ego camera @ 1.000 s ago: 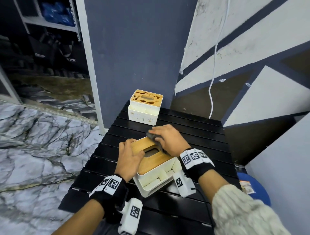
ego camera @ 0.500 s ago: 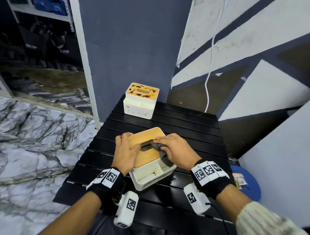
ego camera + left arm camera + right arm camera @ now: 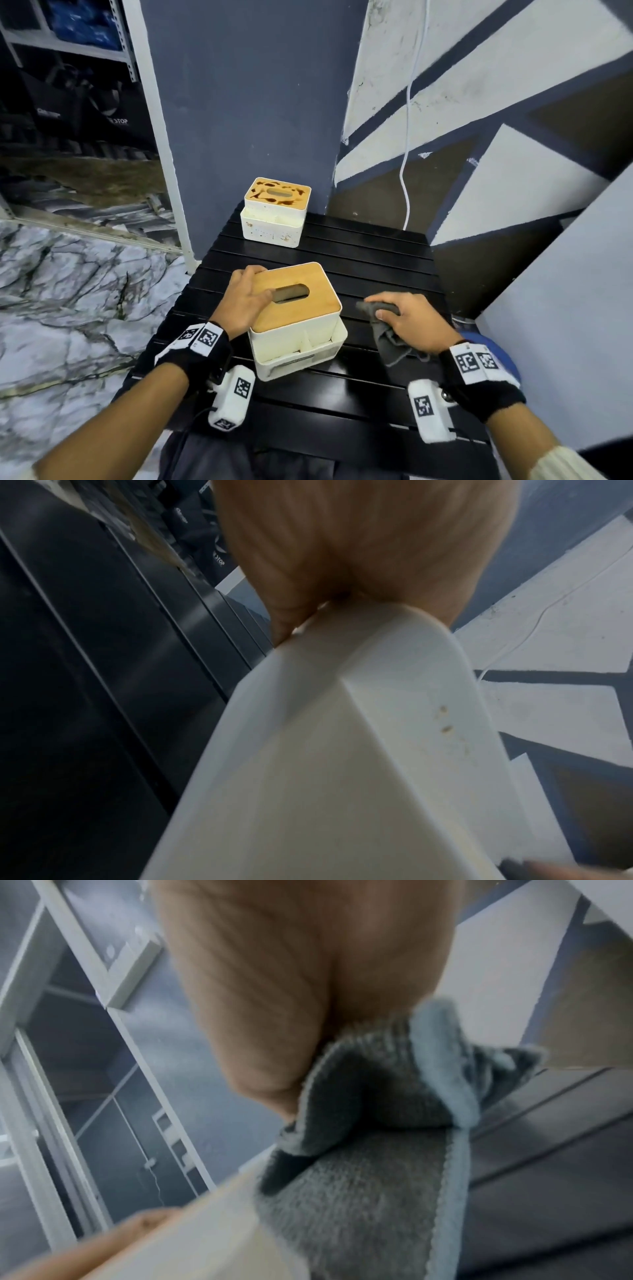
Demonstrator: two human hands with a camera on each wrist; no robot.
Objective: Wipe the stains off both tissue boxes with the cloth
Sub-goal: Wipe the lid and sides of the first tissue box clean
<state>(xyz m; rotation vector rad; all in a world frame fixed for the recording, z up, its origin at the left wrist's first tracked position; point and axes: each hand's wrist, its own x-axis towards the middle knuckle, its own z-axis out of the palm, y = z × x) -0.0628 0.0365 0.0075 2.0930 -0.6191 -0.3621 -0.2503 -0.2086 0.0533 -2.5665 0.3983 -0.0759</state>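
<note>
The near tissue box (image 3: 301, 329) is white with a bare wooden lid and stands mid-table. My left hand (image 3: 245, 301) holds its left top edge, thumb lying on the lid by the slot; the left wrist view shows the box's white corner (image 3: 359, 750) under the palm. My right hand (image 3: 407, 320) is to the right of the box, just above the table, gripping the grey cloth (image 3: 388, 337), which hangs from the fingers (image 3: 359, 1150). The far tissue box (image 3: 275, 214) stands at the table's back left, its wooden lid covered in dark brown stains.
The black slatted table (image 3: 359, 270) stands against a dark blue wall. A white cable (image 3: 407, 164) hangs down the wall behind its right side. A blue round object (image 3: 500, 353) lies on the floor at the right, marble floor on the left.
My right hand has lifted the cloth off the near box's lid and moved right, off the box. The left hand stays on the box's left edge.
</note>
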